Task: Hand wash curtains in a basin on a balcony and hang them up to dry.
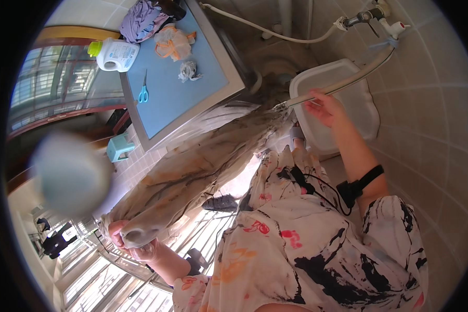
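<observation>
A long, wet, patterned light-coloured fabric (187, 167) hangs stretched diagonally across the view. My left hand (134, 241), at the lower left, grips its bunched upper end. At the upper right, my right hand (323, 107) holds a pale flexible hose (351, 80) near its outlet. Water comes out of the hose onto the far end of the fabric. The hose runs up to a tap (394, 28) on the tiled wall. Behind my right hand is a white plastic basin (335, 134), partly hidden by my forearm.
A metal-edged table with a blue top (202, 97) stands at the upper left. It holds blue-handled scissors (144, 91), a detergent bottle (117, 54), a plastic bag (173, 42), crumpled wrapping (188, 71) and purple cloth (140, 19). A light-blue stool (119, 147) is beyond. A blurred pale object blocks part of the left.
</observation>
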Motion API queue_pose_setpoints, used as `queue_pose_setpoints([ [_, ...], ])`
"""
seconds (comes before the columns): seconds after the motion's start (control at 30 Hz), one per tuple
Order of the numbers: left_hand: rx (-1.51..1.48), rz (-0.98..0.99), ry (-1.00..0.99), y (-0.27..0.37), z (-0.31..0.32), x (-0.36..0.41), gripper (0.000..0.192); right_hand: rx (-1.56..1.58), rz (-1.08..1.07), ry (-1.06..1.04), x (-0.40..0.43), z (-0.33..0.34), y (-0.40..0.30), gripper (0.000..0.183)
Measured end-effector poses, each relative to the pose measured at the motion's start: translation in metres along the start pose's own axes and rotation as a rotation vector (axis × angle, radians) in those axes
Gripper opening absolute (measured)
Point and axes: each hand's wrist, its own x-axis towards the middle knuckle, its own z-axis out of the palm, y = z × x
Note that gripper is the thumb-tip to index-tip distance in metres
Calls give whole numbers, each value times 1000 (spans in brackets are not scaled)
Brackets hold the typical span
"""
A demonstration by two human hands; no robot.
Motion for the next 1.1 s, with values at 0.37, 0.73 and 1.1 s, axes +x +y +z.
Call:
queue_pose_setpoints([
  [0.37, -721, 9, 33, 58, -173, 0, 44, -48, -51, 144, -1, -7, -12, 29],
  [0.73, -592, -70, 70, 131, -262, 0, 42, -36, -104, 197, 15, -3, -20, 25],
  [1.1, -192, -174, 645, 84, -263, -43, 37, -107, -65, 231, 19, -8, -16, 24],
])
